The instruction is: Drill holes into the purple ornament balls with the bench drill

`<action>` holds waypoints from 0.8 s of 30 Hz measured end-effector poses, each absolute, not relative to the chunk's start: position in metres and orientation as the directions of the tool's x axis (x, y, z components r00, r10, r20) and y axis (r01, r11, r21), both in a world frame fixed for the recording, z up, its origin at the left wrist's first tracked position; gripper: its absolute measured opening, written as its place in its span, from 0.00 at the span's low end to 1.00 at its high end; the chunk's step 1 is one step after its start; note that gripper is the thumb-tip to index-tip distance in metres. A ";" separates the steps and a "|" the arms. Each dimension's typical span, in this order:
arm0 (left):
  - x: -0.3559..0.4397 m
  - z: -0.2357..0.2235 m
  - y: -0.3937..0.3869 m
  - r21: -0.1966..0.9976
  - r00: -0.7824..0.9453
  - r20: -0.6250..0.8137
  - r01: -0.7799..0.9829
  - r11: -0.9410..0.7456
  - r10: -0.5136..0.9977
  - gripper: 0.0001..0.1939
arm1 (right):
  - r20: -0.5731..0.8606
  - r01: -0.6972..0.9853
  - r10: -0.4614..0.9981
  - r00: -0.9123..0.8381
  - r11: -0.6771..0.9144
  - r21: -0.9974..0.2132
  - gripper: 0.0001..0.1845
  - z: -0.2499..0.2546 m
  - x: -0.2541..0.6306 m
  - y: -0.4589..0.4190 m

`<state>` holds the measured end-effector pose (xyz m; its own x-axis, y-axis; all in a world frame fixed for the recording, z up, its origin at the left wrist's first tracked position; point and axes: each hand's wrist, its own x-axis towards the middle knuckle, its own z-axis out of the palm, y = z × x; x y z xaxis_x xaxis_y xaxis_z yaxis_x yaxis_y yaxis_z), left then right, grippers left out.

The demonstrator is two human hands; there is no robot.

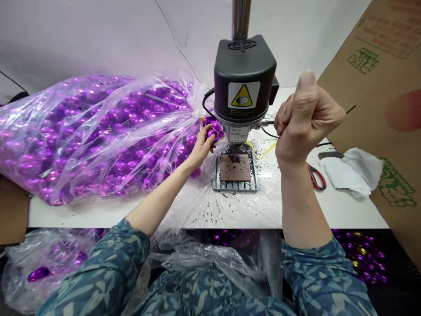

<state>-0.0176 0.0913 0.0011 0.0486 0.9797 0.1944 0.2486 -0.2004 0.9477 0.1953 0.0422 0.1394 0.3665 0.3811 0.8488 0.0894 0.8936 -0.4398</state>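
My left hand [203, 142] reaches to the mouth of a clear plastic bag, thumb and forefinger apart. Its fingertips are at shiny purple baubles [215, 129]; whether they grip one I cannot make out. The big bag [98, 131] is full of such baubles and lies gathered at its right end. In a closed fist, thumb up, my right hand [297, 118] holds the feed handle [268, 123] of a black drill press [245, 66]. Below the drill head, a brown board [235, 167] with a small dark hole lies on the slotted metal base [217, 186], strewn with dark shavings.
Red-handled scissors [318, 179] and crumpled white paper [351, 171] lie to the right, before a large cardboard box [378, 101]. Dark shavings dot the white table [263, 210] and plastic sheet. More purple baubles [362, 256] are below the table's front edge.
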 end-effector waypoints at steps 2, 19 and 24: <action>-0.024 0.011 0.066 0.999 0.127 0.042 0.020 -0.045 0.991 0.22 | 0.847 0.076 0.381 0.371 0.897 -0.436 0.33 0.140 0.194 0.042; -0.012 -0.007 0.021 0.943 0.205 -0.171 -0.249 0.221 0.964 0.23 | 0.809 0.156 0.408 0.424 0.847 -0.508 0.39 0.142 0.186 0.037; -0.008 -0.013 0.028 0.929 0.260 -0.204 -0.252 0.270 0.944 0.28 | 0.815 0.161 0.386 0.432 0.856 -0.491 0.38 0.143 0.184 0.037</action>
